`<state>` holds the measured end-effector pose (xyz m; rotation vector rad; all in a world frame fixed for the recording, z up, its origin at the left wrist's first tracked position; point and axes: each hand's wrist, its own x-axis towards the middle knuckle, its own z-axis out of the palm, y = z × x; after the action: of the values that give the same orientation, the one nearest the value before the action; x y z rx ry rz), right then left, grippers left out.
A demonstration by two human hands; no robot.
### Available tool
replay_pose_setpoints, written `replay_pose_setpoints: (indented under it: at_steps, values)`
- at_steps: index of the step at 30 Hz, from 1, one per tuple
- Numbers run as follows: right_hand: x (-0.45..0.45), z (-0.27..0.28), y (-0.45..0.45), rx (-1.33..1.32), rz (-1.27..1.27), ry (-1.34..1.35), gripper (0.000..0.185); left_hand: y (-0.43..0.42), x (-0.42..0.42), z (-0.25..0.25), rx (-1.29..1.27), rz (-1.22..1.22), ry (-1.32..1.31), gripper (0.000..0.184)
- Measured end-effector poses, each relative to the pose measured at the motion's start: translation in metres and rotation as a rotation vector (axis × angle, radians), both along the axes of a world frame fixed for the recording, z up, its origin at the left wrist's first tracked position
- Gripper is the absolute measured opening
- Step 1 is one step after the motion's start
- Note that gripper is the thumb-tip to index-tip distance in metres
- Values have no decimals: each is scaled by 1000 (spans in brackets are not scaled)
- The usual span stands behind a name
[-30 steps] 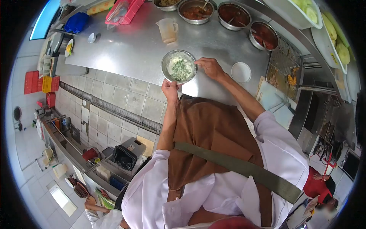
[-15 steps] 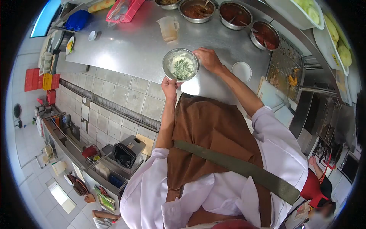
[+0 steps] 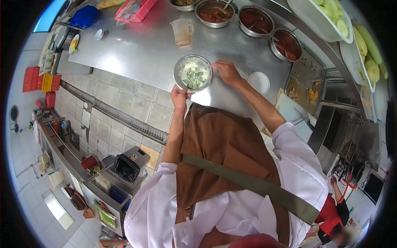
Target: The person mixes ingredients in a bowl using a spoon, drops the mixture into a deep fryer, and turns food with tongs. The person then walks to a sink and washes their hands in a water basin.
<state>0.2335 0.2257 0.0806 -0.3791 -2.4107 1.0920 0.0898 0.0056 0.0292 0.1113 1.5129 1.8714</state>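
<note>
A round metal bowl (image 3: 177,74) holds a creamy white mixture with chopped green bits (image 3: 193,76). Its lower rim is gripped by my left hand (image 3: 179,96), fingers closed on it at the table's front edge. On the bowl's right side, my right hand (image 3: 227,72) has its fingers pinched together at the rim; whether they hold a utensil or the rim itself is too small to tell. Beyond the bowl stands a clear plastic jug (image 3: 182,32). To the right of my right hand lies a round white dish (image 3: 259,82).
Metal bowls of red sauce (image 3: 255,20) line the back of the steel table (image 3: 140,45). A pink basket (image 3: 142,10) is at the back left. A wire-rack tray (image 3: 306,78) lies right. People are partly visible at lower right (image 3: 333,213) and bottom left.
The view has shifted slightly. The bowl stays between both hands, and the green bits are spread differently in the mixture. The co-worker at bottom left is now mostly out of view.
</note>
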Motion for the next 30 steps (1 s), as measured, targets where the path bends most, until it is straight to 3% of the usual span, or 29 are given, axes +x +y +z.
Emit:
replay_pose_setpoints:
  at_steps: [5,7,10,13,16,19,25,30]
  values:
    - [0,-3,-14,37,-4,117,17,-7,-10,-22,20,-37,7,12]
    - [2,-5,-9,50,-2,28,17,-2,-6,-10,30,-16,-29,11]
    - [2,-2,-14,70,-59,127,17,-2,-4,1,-10,-14,37,11]
    - [-2,-5,-18,73,-54,24,16,1,3,12,39,-17,104,15]
    - [-10,-2,-24,118,-113,-124,18,-4,-2,-3,-25,-81,331,16]
    - [-16,-4,-32,-297,-134,-167,22,2,5,-10,1,-36,227,18]
    - [-27,-22,-51,-812,-344,131,23,6,5,3,-21,-34,205,19]
    - [-33,-26,-52,-610,-418,295,21,0,-7,-26,-23,-105,225,15]
